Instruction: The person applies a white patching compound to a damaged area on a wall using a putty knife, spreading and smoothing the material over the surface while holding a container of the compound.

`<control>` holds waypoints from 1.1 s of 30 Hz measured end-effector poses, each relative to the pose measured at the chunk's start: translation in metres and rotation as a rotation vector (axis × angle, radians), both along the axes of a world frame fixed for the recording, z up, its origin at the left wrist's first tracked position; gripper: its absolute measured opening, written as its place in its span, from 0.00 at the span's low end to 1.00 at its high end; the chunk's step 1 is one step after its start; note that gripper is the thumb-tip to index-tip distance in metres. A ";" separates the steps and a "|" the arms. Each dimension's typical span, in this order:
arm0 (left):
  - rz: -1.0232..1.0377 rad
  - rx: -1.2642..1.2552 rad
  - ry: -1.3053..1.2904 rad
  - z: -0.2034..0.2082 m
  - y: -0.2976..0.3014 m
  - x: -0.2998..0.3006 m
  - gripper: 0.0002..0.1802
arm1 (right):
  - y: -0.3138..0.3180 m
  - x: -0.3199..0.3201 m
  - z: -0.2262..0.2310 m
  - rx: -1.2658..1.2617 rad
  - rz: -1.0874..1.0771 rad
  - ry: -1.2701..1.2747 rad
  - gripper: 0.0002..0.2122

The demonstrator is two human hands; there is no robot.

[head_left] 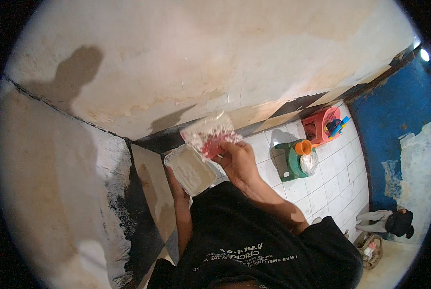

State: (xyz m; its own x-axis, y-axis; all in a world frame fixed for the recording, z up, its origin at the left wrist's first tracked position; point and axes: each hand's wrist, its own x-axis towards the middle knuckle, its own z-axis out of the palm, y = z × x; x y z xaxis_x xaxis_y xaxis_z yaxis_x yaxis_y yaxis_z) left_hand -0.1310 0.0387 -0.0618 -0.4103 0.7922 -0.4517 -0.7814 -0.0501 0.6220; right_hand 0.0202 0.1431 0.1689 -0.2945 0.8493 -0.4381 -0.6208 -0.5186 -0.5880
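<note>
While the right hand [239, 164] pinches a flat red and cream pad [205, 136] by its near end, the left hand [176, 185] grips a pale tub [203, 186] along its left side; how far those fingers reach beneath is hidden.

Head view, the only one. Pad: just beyond the right fingertips, close over the tub's upper edge; contact cannot be told. Pale paste [189, 171] lines the tub, right of the left fingers.

Risks, judged:
1. Lumps clinging to the pad could drop onto the tiled floor [321, 192], below the right fingers, should the pad tilt clear of the rim.
2. Paste near the right fingertips could make the pinch slip.
3. A one-sided hold could let the tub tip if the pad presses its far edge.
4. A sideways step could knock the green stool [293, 163], right of the right fingers, and the orange cup [302, 147] at its top.

Writing: several lines of white print [259, 251] on the black shirt [235, 212], nearer the body than the right fingers; not transcribed. No label made out on tub or pad.
</note>
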 end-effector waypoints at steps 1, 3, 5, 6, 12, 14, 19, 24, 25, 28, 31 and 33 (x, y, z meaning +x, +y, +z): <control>-0.003 0.012 -0.014 -0.001 0.001 0.001 0.40 | 0.004 0.005 -0.018 0.023 -0.001 -0.049 0.07; 0.005 0.031 -0.031 0.002 -0.001 -0.001 0.40 | 0.017 0.019 -0.068 0.065 0.012 -0.136 0.07; 0.002 0.015 -0.025 0.009 -0.001 0.001 0.39 | 0.045 0.029 -0.126 0.368 -0.220 -0.359 0.10; 0.005 -0.010 -0.009 0.018 -0.001 0.003 0.38 | 0.058 0.032 -0.139 0.426 -0.301 -0.491 0.10; 0.013 -0.046 0.005 0.036 -0.006 0.006 0.39 | 0.114 0.006 -0.170 0.720 -0.706 -1.048 0.11; 0.010 -0.097 0.025 0.039 -0.011 0.004 0.39 | 0.104 -0.035 -0.166 0.755 -0.688 -1.041 0.13; 0.019 -0.197 0.032 0.030 -0.026 -0.002 0.39 | 0.026 -0.083 -0.135 0.950 -0.437 -0.958 0.17; -0.009 -0.058 0.044 0.047 -0.031 0.008 0.39 | -0.006 -0.058 -0.132 0.529 -0.150 -0.506 0.09; 0.000 -0.037 0.017 0.043 -0.034 0.009 0.39 | -0.006 -0.039 -0.125 0.361 -0.086 -0.400 0.08; 0.084 -0.119 0.029 0.010 -0.047 0.010 0.39 | 0.042 0.018 -0.157 0.165 -0.143 -0.115 0.07; 0.087 -0.132 0.006 0.013 -0.046 0.019 0.39 | 0.095 0.047 -0.180 0.016 -0.199 -0.028 0.07; 0.098 -0.139 0.009 0.014 -0.049 0.023 0.40 | 0.124 0.042 -0.173 0.080 -0.092 -0.085 0.08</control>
State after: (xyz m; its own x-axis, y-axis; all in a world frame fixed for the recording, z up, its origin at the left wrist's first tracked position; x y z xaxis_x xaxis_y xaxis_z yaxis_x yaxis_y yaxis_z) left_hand -0.1080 -0.0100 -0.0474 -0.4871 0.6780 -0.5505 -0.7716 -0.0389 0.6349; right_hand 0.0622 0.2671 -0.0037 -0.1785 0.9041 -0.3882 -0.6094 -0.4113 -0.6778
